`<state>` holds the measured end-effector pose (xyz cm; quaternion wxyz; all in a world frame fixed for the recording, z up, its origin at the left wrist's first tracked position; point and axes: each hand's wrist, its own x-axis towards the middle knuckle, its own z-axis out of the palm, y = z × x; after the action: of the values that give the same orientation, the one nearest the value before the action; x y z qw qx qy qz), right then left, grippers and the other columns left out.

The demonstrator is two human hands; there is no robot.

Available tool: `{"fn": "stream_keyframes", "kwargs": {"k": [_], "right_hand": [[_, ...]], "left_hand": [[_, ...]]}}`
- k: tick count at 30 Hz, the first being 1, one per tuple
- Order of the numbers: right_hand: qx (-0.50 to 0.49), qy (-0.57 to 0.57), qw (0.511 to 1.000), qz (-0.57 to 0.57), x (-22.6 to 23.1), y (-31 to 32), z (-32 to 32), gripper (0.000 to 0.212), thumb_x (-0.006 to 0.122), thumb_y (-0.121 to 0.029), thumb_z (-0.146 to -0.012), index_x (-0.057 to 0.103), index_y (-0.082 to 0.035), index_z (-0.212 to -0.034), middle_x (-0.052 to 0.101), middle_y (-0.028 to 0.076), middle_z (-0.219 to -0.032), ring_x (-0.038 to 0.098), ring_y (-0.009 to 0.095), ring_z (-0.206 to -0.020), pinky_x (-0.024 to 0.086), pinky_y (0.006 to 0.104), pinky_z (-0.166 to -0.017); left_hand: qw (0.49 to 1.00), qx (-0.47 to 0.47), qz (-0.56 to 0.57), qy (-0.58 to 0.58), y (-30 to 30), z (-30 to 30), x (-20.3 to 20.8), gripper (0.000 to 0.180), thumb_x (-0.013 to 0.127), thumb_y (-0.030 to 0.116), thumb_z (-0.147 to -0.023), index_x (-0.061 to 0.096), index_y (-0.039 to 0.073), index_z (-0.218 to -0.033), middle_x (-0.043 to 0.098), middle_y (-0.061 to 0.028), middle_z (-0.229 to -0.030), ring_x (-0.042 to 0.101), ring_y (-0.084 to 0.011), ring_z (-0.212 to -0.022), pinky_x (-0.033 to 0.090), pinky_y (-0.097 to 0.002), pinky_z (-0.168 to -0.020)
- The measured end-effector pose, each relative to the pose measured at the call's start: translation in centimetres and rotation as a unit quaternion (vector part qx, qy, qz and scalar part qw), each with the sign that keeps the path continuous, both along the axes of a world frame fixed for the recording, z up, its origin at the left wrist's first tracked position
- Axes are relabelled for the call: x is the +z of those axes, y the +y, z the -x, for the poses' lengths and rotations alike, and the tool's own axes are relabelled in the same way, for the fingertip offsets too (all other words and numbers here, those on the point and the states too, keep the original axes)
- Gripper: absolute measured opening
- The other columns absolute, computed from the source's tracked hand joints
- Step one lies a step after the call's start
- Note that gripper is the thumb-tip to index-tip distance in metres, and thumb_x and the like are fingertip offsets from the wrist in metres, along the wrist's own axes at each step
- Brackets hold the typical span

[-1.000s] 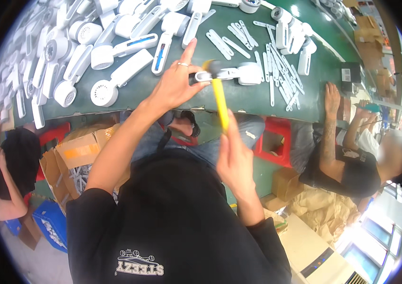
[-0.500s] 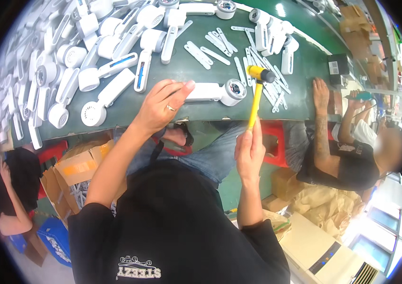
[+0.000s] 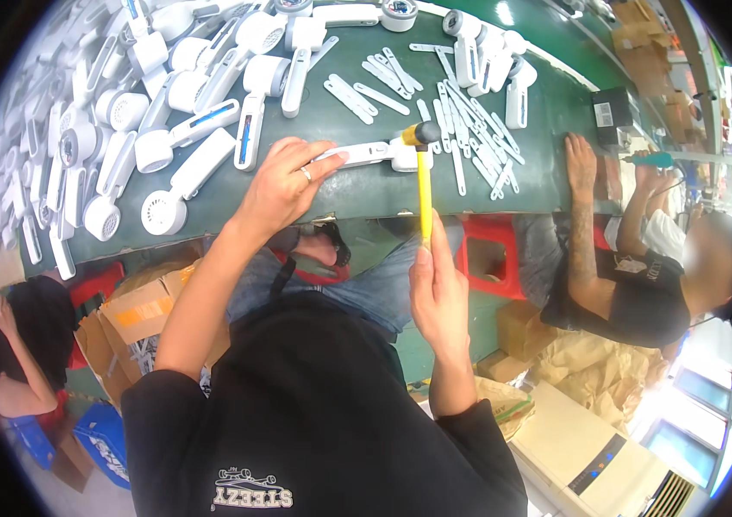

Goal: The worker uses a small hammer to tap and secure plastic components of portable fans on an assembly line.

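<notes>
My left hand [image 3: 284,185] is closed on the handle end of a white handheld fan [image 3: 364,154], which lies crosswise near the table's front edge, its round head to the right. My right hand [image 3: 437,293] grips the yellow handle of a mallet [image 3: 425,194] with a black-and-yellow head. The mallet's head is over the fan's round end and hides part of it; whether they touch, I cannot tell. Just right of that lies a loose pile of flat white strips [image 3: 474,129], and several more strips [image 3: 353,96] lie farther back.
A heap of white fans [image 3: 129,108] covers the table's left side. More fans [image 3: 517,95] stand at the back right, near a dark box [image 3: 614,109]. A co-worker's forearm [image 3: 582,198] rests on the table at right. An open carton [image 3: 137,314] is below the edge at left.
The mallet has moved left, from over the strips to above the fan's round end. The fan has been rolled in my left hand, so the circuit in its head no longer shows.
</notes>
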<state>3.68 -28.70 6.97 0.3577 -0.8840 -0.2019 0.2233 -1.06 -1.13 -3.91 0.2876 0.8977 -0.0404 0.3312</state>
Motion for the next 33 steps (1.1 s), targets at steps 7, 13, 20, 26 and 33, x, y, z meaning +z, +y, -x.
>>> {"fn": "stream_keyframes", "kwargs": {"k": [7, 13, 20, 26, 33], "right_hand": [[0.021, -0.09, 0.995, 0.026, -1.2, 1.6, 0.4, 0.055, 0.052, -0.009, -0.109, 0.04, -0.004, -0.162, 0.072, 0.033, -0.103, 0.073, 0.051, -0.087, 0.058, 0.0496, -0.071], [-0.001, -0.129, 0.99, -0.061, 1.5, 0.5, 0.9, 0.052, 0.051, -0.01, -0.11, 0.043, -0.005, -0.161, 0.073, 0.031, -0.113, 0.073, 0.051, -0.09, 0.06, 0.0497, -0.075], [0.025, -0.1, 0.995, 0.012, 1.2, 1.6, 0.6, 0.056, 0.051, -0.009, -0.109, 0.039, -0.007, -0.163, 0.073, 0.033, -0.106, 0.072, 0.053, -0.088, 0.059, 0.0543, -0.072], [0.033, -0.144, 0.988, 0.045, -2.3, 2.5, 0.3, 0.051, 0.051, -0.017, -0.111, 0.042, -0.006, -0.161, 0.072, 0.032, -0.091, 0.071, 0.052, -0.075, 0.055, 0.0573, -0.064], [0.005, -0.13, 0.992, -0.003, 0.0, 0.7, 1.3, 0.055, 0.054, -0.01, -0.109, 0.041, -0.008, -0.163, 0.072, 0.031, -0.094, 0.072, 0.051, -0.081, 0.056, 0.0541, -0.066]], "left_hand": [[0.999, -0.007, 0.036, 0.008, -0.3, -0.2, 0.4, 0.042, 0.078, -0.004, -0.084, 0.077, 0.01, -0.123, 0.075, -0.0096, -0.119, 0.068, -0.0315, -0.097, 0.052, -0.0432, -0.097], [0.999, 0.016, 0.031, 0.012, -0.4, -0.2, 0.5, 0.03, 0.08, 0.0, -0.087, 0.08, 0.008, -0.117, 0.076, -0.0113, -0.114, 0.068, -0.034, -0.099, 0.054, -0.0431, -0.093], [0.999, 0.011, 0.027, 0.02, -0.2, -0.2, 0.2, 0.03, 0.08, 0.001, -0.089, 0.08, 0.008, -0.118, 0.076, -0.0119, -0.115, 0.07, -0.0328, -0.101, 0.054, -0.0436, -0.096], [0.999, 0.008, 0.032, 0.02, -0.5, -0.3, 0.5, 0.03, 0.079, 0.001, -0.089, 0.08, 0.008, -0.118, 0.076, -0.0124, -0.115, 0.071, -0.0319, -0.102, 0.054, -0.0441, -0.097], [0.999, 0.013, 0.025, 0.024, -0.5, -0.3, 0.2, 0.03, 0.079, 0.001, -0.089, 0.08, 0.008, -0.119, 0.076, -0.0124, -0.115, 0.071, -0.032, -0.103, 0.054, -0.0447, -0.098]]}}
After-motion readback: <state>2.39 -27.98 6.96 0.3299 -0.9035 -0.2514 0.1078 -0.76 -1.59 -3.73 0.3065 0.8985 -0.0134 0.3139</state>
